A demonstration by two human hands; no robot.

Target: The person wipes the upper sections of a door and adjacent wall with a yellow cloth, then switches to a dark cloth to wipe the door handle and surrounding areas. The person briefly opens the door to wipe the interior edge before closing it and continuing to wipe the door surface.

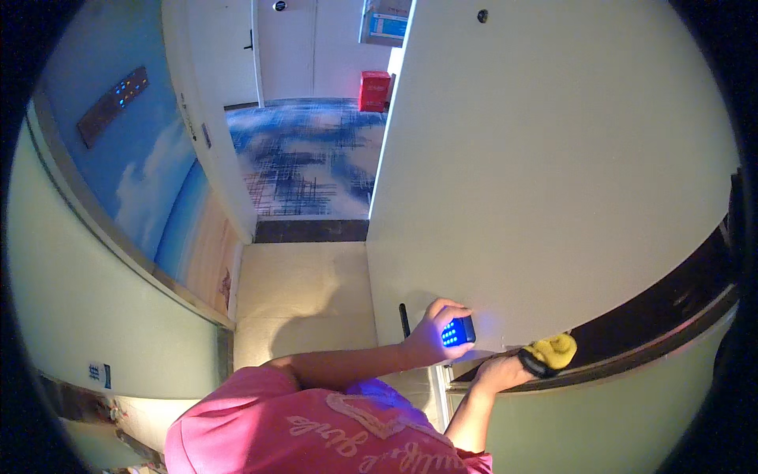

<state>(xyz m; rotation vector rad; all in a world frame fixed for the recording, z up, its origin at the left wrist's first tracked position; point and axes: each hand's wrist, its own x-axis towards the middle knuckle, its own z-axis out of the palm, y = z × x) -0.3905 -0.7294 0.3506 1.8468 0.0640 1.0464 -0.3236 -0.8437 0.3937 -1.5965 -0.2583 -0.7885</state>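
Observation:
My left hand reaches across in front of my body. Its fingers and thumb curl round a black keypad unit with glowing blue keys, close against the pale door. Whether the unit is fixed to the door cannot be made out. Just left of that hand, a black lever handle juts from the door. Lower right, my right hand holds a bunched yellow cloth with a dark edge at the door's near edge. The cloth hides most of those fingers.
Beyond the dark threshold lies a blue patterned carpet, with a red box by the wall. A beach mural and a frosted panel line the left side. The dark door frame runs along the right.

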